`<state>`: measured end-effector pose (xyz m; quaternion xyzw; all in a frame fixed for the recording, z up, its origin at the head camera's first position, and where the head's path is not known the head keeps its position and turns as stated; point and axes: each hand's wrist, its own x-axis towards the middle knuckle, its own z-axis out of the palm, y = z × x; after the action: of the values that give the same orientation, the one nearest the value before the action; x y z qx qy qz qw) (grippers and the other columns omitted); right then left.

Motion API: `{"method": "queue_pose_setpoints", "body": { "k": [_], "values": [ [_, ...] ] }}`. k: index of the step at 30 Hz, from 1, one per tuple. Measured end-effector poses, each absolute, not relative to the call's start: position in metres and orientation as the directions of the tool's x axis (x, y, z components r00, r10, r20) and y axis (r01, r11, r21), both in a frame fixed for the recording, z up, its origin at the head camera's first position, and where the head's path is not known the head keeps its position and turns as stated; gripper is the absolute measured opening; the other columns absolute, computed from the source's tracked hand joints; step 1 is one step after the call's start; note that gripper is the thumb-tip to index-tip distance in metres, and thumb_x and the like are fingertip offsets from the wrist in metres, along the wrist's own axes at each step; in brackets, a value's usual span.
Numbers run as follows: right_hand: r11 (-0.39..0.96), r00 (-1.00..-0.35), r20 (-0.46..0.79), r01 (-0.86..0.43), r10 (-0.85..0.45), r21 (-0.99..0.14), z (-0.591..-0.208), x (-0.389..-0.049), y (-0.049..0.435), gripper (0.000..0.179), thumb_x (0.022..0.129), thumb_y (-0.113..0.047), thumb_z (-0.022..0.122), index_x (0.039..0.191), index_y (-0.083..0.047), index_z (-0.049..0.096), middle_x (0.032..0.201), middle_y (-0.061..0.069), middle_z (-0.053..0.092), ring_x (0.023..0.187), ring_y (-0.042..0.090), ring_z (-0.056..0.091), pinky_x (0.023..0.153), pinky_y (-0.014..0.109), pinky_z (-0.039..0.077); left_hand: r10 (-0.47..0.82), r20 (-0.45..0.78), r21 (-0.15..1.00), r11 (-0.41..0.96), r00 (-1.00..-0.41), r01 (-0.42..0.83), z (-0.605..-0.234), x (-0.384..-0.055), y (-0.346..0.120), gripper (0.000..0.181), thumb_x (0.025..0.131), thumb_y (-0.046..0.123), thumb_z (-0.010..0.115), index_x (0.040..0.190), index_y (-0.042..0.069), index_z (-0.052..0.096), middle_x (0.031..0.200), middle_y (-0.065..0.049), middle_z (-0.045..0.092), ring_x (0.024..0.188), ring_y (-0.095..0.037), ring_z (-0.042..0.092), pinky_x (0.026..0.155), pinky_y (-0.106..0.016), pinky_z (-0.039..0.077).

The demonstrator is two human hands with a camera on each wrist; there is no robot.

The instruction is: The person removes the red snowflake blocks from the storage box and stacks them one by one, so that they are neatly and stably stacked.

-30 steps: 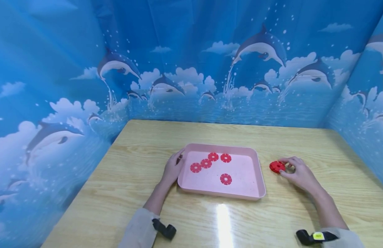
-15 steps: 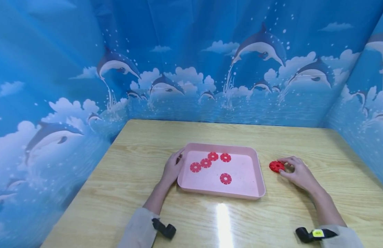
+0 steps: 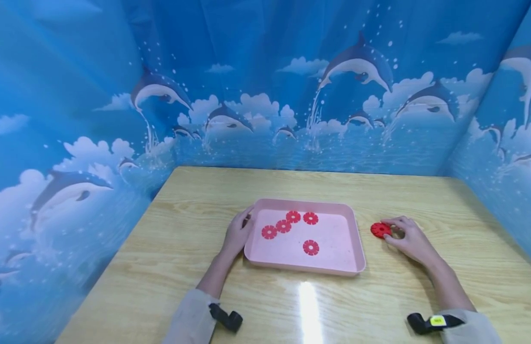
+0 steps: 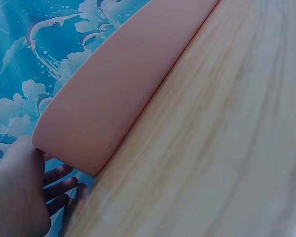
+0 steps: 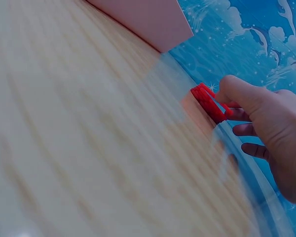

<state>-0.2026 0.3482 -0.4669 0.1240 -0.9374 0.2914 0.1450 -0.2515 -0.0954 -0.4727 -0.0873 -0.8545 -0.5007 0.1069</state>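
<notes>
A pink tray (image 3: 334, 258) lies on the table with several red notched plastic discs (image 3: 310, 247) flat inside. My left hand (image 3: 237, 234) holds the tray's left end. In the left wrist view its thumb is at the rim by the corner and the other fingers (image 4: 61, 187) are outside, loosely bent; the thumb tip is hidden. To the right of the tray stands a small stack of the same red discs (image 5: 206, 104). My right hand (image 3: 411, 240) pinches the top disc, which tilts up from the stack in the right wrist view.
The wooden table (image 3: 196, 200) reaches back to a blue dolphin-print curtain (image 3: 256, 143), which also closes both sides. A bright light reflection (image 3: 310, 310) shows on the tabletop near the front. Each wrist wears a black strap camera (image 3: 226, 317).
The whole view has shifted very slightly, so everything sits a little further left. Neither hand has clearly moved against the tray or the stack.
</notes>
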Motion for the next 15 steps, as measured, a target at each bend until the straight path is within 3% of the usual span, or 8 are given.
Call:
{"method": "queue_pose_setpoints", "body": {
  "k": [15],
  "values": [
    [0.796,-0.925,0.352,-0.319,-0.143,-0.514,-0.4682,-0.2031,0.3478,0.038,0.076,-0.006,0.07,0.111,0.004,0.061,0.098,0.015,0.054,0.084,0.026,0.046,0.068,0.039,0.037,0.053,0.274,0.826,0.499,-0.96,0.264,-0.4721,-0.2519,-0.0957,0.039,0.092,0.006,0.052,0.13,0.006,0.051,0.1,-0.014,0.058,0.092,-0.028,0.055,0.084,-0.043,0.046]
  ]
}}
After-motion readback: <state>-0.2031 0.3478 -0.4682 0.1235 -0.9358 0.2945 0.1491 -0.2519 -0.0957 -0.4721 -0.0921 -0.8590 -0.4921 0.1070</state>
